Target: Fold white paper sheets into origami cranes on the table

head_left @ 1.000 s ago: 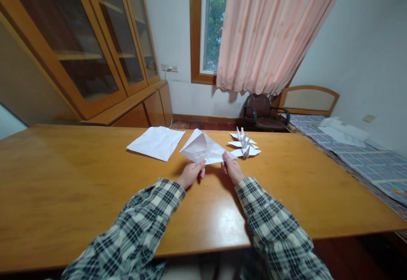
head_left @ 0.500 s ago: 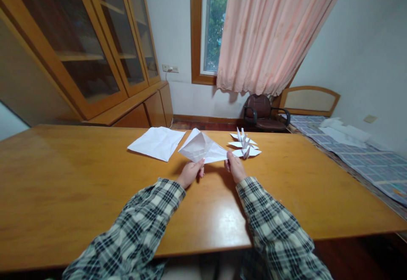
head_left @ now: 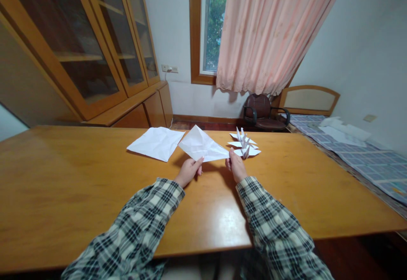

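Between my hands, a little above the table, is a folded sheet of white paper, kite-shaped with a wide left part and a narrow right tip. My left hand is closed on its lower edge, thumb on top. The narrow tip is pinched by my right hand. Folded paper cranes stand in a row just beyond my right hand, partly overlapping one another. To the left of the held piece lies a creased white paper sheet, flat on the wood.
The wooden table spans the view in front of me. Behind it are a glass-door cabinet, a pink curtain and a brown armchair. On the right stands a bed with papers on it.
The raised, hollow flap on the paper's left part now lies flatter, with its top corner higher. My left hand has shifted very slightly left; my right hand still pinches the tip.
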Motion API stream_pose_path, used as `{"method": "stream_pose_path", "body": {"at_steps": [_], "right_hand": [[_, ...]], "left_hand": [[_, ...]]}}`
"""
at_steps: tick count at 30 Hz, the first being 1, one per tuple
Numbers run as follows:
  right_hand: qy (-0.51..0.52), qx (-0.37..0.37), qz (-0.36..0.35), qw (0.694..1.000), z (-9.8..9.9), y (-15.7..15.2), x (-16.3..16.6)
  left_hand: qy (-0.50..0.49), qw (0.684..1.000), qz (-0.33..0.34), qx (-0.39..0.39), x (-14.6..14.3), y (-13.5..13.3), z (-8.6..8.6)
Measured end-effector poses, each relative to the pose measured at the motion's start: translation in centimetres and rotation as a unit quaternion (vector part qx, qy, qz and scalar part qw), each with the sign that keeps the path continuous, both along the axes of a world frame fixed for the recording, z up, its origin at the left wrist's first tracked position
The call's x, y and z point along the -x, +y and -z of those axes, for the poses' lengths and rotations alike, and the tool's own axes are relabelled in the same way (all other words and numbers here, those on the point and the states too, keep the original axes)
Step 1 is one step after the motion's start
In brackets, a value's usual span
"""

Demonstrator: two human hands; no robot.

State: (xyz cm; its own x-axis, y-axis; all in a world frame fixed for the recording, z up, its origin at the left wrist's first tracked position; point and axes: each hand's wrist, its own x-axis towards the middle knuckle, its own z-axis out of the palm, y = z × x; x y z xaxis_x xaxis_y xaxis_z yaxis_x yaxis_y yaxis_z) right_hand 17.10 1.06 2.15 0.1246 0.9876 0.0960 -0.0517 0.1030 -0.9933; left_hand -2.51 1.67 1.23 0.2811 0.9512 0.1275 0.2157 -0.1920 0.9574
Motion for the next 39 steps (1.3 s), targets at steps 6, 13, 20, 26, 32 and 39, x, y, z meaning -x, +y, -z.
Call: {"method": "stream_pose_path", "body": {"at_steps": [6,13,20,26,32,39], "right_hand": [[0.039,-0.006,0.011,0.999,0.1,0.2,-0.1],[0.017,-0.019,0.002,1.000,0.1,0.1,0.2],[0.015,0.008,-0.021,1.000,-0.2,-0.2,0.7],[0.029,0.027,-0.077,0.996,-0.2,-0.6,1.0],[0.054,0.010,-0.120,0.991,0.3,-0.4,0.6],[0.013,-0.001,-0.103,0.995,0.0,-0.4,0.4]], "left_hand": [[-0.081,0.993,-0.082,-0.019,0.3,0.4,0.1],[0.062,0.941,-0.230,-0.239,1.2,-0.1,-0.9],[0.275,0.878,-0.078,-0.385,0.1,-1.4,-1.7],[0.304,0.887,-0.051,-0.344,0.4,-0.9,-0.8],[0.081,0.965,-0.080,-0.237,0.4,-0.1,-0.5],[-0.400,0.895,-0.168,0.106,-0.1,1.2,-0.1]]}}
